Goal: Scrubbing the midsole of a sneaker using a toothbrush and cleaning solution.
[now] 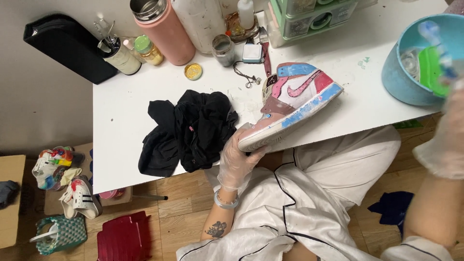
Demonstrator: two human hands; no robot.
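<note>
Blurred and close at the frame's right edge, the right hand [442, 140] wears a thin, translucent, crinkled plastic glove and rises toward the round, matte blue plastic basin [394, 77] at the surface's right corner. A green brush with a blue handle [431, 67] stands inside that basin. The right fingers seem to close on the handle, but the blur means I cannot tell whether they truly grasp it.

Lower and nearer the middle, the left hand [237, 162], also in a clear filmy glove, with a pale, smooth bangle at the wrist, has its fingers [251, 155] clenched around the toe of a high-top leather sneaker in pink, light blue, white and maroon panels [290, 99]. This shoe lies on its side at the near edge of the white, paint-flecked surface [353, 106], its toe jutting off the edge into the hand and its scuffed blue-smeared rubber sole facing the person.

Just left of the shoe sits a crumpled, soft black cloth [188, 130], folds bunched and one end drooping over the edge. Farther back stand a salmon-pink cylindrical flask with a steel rim [166, 31], a small glass jar [223, 49] and a flat gold round lid [193, 71]. Satiny white fabric with dark piping [309, 203] covers the lap below.
</note>
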